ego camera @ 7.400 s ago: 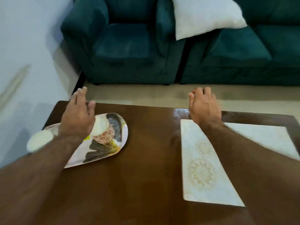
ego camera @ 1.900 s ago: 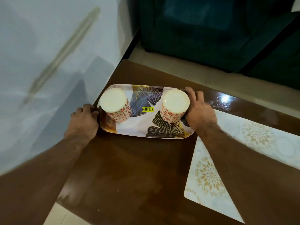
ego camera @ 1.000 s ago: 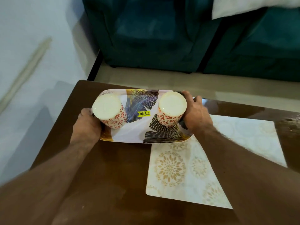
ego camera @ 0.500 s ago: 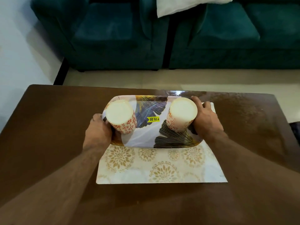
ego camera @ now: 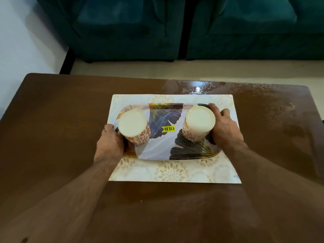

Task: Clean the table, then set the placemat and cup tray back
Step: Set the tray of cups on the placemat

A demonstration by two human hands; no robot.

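Note:
A leaf-patterned cup tray (ego camera: 157, 148) with a yellow price sticker sits over the middle of the cream floral placemat (ego camera: 175, 171) on the brown table (ego camera: 52, 120). Two upside-down cups with red flower prints stand on it, one at the left (ego camera: 134, 128) and one at the right (ego camera: 199, 122). My left hand (ego camera: 109, 144) grips the tray's left end. My right hand (ego camera: 225, 128) grips its right end, fingers curled over the rim. I cannot tell whether the tray rests on the mat or hovers just above it.
Dark teal sofas (ego camera: 175, 28) stand beyond the table across a strip of pale floor (ego camera: 175, 69). A white wall (ego camera: 21, 41) is at the left. The table's far right part (ego camera: 263, 102) shows wet streaks and a light glare.
Both hands carried the tray with its cups from the table's left corner to the right and over the placemat, and it now sits centred on the mat.

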